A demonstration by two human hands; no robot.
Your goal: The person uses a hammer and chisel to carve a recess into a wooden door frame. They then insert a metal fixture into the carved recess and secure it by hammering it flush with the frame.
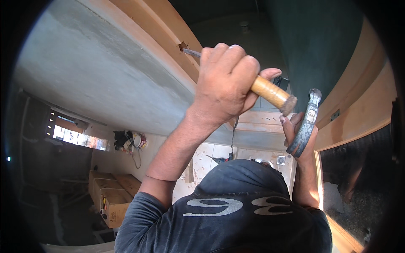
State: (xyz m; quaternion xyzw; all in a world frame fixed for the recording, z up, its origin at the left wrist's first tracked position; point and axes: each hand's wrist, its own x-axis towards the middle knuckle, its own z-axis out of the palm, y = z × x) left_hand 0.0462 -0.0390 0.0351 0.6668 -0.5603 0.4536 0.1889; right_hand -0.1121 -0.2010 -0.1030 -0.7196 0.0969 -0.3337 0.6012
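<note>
My left hand (pixel 225 80) is wrapped round a chisel with a wooden handle (pixel 271 92). The thin metal blade (pixel 192 52) reaches up to a small rough notch (pixel 182 46) cut in the wooden door frame (pixel 162 25). The handle's butt end, worn and frayed, points right toward the hammer. My right hand (pixel 311 142) is closed on a claw hammer (pixel 310 114), whose worn metal head stands just to the right of the chisel butt, apart from it. The hammer's handle is mostly hidden behind its head and my hand.
A grey plastered wall (pixel 109 55) runs along the left. On the right is wooden framing with a small metal plate (pixel 335 114). Below lie a power drill (pixel 221 159) with its cord, a floor drain (pixel 281 160) and scattered chips. Cardboard boxes (pixel 116 215) stand lower left.
</note>
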